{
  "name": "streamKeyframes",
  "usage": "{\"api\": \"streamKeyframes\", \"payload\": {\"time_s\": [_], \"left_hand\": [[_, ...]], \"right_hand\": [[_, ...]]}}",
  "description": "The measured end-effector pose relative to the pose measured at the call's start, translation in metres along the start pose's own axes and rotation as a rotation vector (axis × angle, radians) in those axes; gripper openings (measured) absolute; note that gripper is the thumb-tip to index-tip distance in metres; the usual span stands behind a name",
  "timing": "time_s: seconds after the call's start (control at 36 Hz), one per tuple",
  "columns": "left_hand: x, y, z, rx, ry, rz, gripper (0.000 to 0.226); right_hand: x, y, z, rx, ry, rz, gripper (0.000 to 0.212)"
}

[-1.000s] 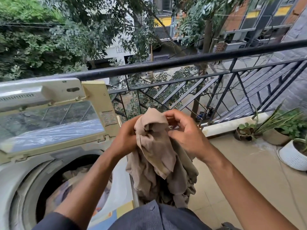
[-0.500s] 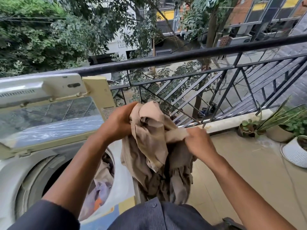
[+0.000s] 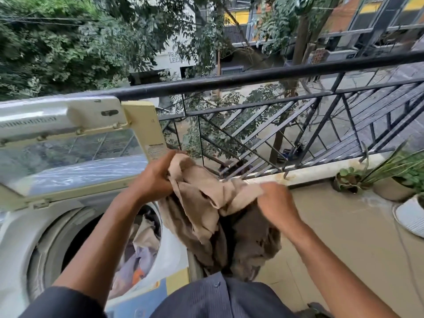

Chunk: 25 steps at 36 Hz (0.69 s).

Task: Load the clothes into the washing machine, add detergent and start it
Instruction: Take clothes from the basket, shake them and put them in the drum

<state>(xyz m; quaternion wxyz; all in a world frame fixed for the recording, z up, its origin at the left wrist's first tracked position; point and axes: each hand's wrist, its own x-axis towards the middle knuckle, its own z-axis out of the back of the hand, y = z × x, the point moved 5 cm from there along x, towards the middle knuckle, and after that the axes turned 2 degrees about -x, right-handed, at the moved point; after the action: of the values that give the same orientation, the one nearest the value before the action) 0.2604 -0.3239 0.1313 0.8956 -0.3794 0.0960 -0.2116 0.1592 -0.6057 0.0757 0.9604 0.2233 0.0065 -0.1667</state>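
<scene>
A beige garment hangs in front of me, just right of the top-loading washing machine. My left hand grips its upper left part beside the raised lid. My right hand pinches another fold further right, so the cloth is stretched between them. Mixed clothes lie inside the open drum, partly hidden by my left forearm. No detergent is in view.
A black metal balcony railing runs behind the machine and along the right. Potted plants and a white pot stand on the tiled floor at the right. Trees and buildings lie beyond.
My hands have moved apart, the right one sliding down and rightward along the cloth, spreading the beige garment. The view has shifted slightly toward the drum.
</scene>
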Motion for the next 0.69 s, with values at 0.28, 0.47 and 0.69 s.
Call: {"api": "streamKeyframes", "payload": {"time_s": [0.28,0.47,0.69], "left_hand": [[-0.009,0.001,0.019,-0.267,-0.157,0.015,0.064],[-0.02,-0.018,0.016,-0.438,-0.181,-0.007,0.047],[-0.02,-0.057,0.027,-0.549,-0.238,-0.035,0.02]], "right_hand": [[-0.019,0.011,0.103,0.516,-0.493,0.055,0.035],[0.005,-0.002,0.06,0.251,-0.157,-0.055,0.015],[-0.005,0.059,0.109,0.636,-0.259,0.244,0.04]]}}
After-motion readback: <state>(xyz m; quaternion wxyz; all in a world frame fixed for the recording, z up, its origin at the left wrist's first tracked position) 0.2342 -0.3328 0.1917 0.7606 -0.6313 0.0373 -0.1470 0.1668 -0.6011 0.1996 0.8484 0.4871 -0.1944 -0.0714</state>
